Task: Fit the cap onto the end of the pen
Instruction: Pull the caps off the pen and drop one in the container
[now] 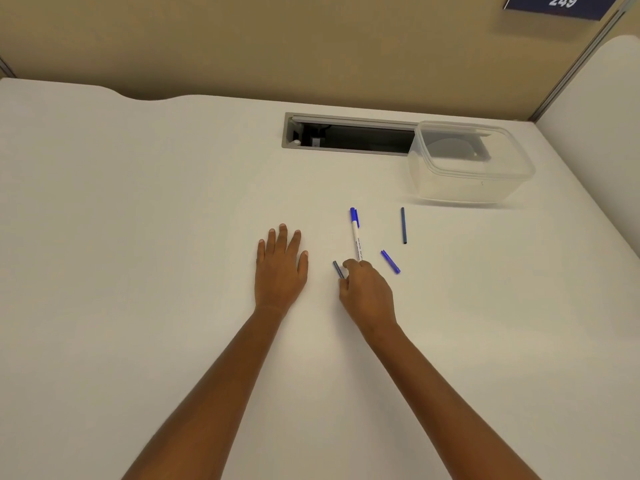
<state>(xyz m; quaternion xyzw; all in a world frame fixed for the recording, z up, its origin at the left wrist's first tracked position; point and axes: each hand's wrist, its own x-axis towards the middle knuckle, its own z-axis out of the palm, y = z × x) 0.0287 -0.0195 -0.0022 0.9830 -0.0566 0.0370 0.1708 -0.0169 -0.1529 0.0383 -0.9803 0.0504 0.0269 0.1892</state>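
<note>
Beige partition wall (242, 46) backs a plain white surface (138, 202) where everything lies loose. Just beyond the right hand (367, 292) lies the white-barrelled pen (356, 237). Its long axis runs almost straight away from the person, with the far end blue and the near end slipping under that hand's curled fingers. A short grey-blue cap (337, 269) lies against the thumb side of the same hand, just left of the pen's near end and roughly parallel to it. The thumb meets its near tip and the forefinger curls by its far end, but I cannot tell whether they pinch it or merely touch it. A second, bright blue cap (390, 261) lies just right of the right hand's knuckles, its far end angled leftward.

The left hand (280, 268) rests flat, palm down, with fingers straight and slightly spread, holding nothing, near the grey-blue cap on its other side. The right hand is plainly the nearer to both pen and caps. Fitting will likely turn on bringing a cap's mouth into line with that away-pointing barrel.

Beyond and right of the right hand lies a dark slim tube (403, 225). Farther off, a clear plastic tub (471, 168) partly overlaps a recessed cable slot (346, 136).
</note>
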